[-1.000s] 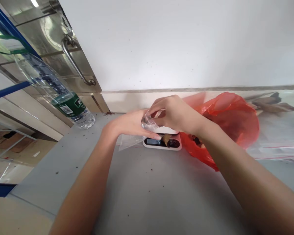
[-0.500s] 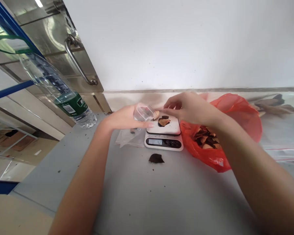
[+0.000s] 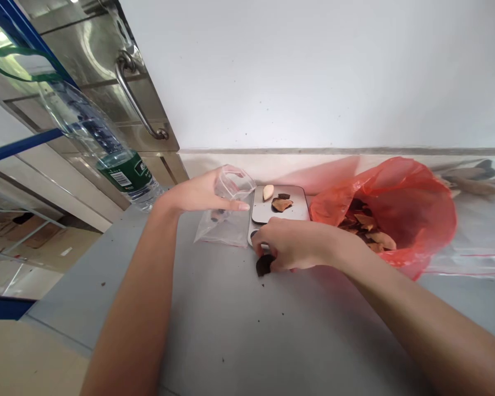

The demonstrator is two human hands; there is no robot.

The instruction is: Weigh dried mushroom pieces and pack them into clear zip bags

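Note:
My left hand (image 3: 198,193) holds a clear plastic bag (image 3: 235,235) by its mouth, which gapes beside the thumb; a few small dark bits show through the bag. Left of centre, the bag's lower part rests on the table. My right hand (image 3: 292,242) reaches across the front of a white digital kitchen scale (image 3: 299,212) and hides its display. Its fingertips close on a dark dried slice (image 3: 264,265) on the table. On the scale's plate lie a pale slice (image 3: 268,192), a small dark piece (image 3: 284,196) and a brown slice (image 3: 281,204).
A red plastic bag (image 3: 421,209) of dried brown slices (image 3: 381,240) stands open right of the scale. Farther right lies a clear bag (image 3: 482,231). A large water bottle (image 3: 126,173) stands at the left near the table edge. The white wall (image 3: 313,82) rises behind.
My right hand has moved from above the scale's plate down to the dark slice in front and closed on it. My left hand still holds the clear bag.

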